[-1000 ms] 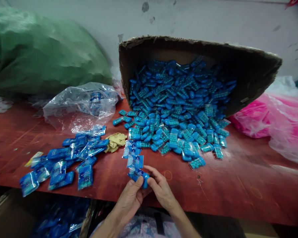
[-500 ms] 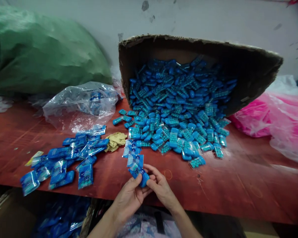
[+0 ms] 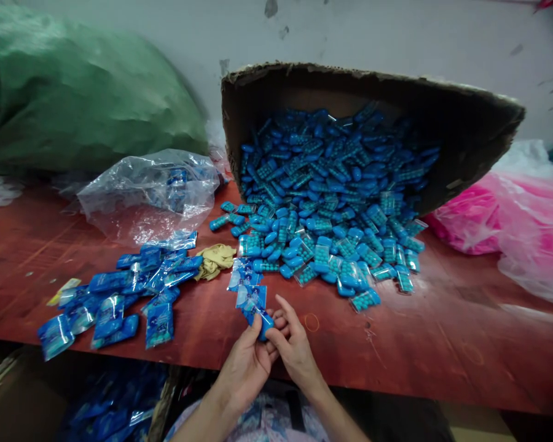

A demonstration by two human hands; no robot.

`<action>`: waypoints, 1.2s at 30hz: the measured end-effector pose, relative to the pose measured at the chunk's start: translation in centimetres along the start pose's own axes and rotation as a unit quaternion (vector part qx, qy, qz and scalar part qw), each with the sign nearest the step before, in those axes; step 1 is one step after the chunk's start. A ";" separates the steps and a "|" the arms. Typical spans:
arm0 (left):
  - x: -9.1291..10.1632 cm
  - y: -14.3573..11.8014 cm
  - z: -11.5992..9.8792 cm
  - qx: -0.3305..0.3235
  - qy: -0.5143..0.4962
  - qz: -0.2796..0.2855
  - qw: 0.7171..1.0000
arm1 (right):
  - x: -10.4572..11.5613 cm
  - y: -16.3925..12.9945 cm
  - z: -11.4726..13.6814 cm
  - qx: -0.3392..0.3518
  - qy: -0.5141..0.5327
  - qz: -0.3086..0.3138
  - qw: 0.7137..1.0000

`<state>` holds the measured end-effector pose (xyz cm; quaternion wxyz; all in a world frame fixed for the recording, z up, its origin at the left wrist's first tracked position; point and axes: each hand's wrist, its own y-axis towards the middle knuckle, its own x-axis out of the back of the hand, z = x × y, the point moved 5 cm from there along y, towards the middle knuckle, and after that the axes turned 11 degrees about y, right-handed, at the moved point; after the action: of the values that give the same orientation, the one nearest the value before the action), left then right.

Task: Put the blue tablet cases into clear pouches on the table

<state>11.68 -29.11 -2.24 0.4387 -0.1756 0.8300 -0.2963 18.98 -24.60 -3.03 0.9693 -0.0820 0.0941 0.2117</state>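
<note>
My left hand [image 3: 245, 363] pinches a small blue packet [image 3: 266, 320] between thumb and fingers, just above the table's front edge. What sits inside the packet looks solid blue at its near end. My right hand [image 3: 299, 355] meets the packet's right side, its thumb against the near end and its index finger raised and stretched out. Flat blue printed wrappers [image 3: 246, 276] lie just beyond the packet and partly overlap it. Behind them spreads a heap of small clear bottles with blue caps and turquoise beads [image 3: 322, 255].
A tipped cardboard box [image 3: 479, 123] spills the bottles onto the red table [image 3: 442, 344]. Filled blue packets [image 3: 108, 316] are piled at left, beside a crumpled yellowish cloth [image 3: 215, 261]. Clear plastic [image 3: 115, 196], a green sack [image 3: 83, 98] and pink bags [image 3: 470, 215] stand around.
My right index finger has lifted and straightened away from the packet. The packet has shifted slightly, still between my hands. The piles and the box stay as they were.
</note>
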 end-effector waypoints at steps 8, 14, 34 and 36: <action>1.2 0.3 -0.5 -0.026 0.000 0.047 0.999 | -0.6 0.2 0.2 -0.044 0.063 0.042 0.996; 1.2 0.2 -0.7 -0.061 -0.010 0.061 0.996 | -1.7 -0.2 0.6 0.029 -0.033 0.017 0.999; 7.9 -5.6 -17.2 -0.279 0.644 -0.317 0.638 | -16.4 6.6 1.8 0.059 -0.060 0.259 0.962; 9.3 -7.0 -20.0 -0.257 0.722 -0.444 0.465 | -18.8 7.6 2.0 0.138 -0.190 0.246 0.940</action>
<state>-9.86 -32.82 5.29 -0.5719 -0.3486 0.7008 -0.2457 -0.74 -24.84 2.10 0.8888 0.1200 -0.0463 0.4400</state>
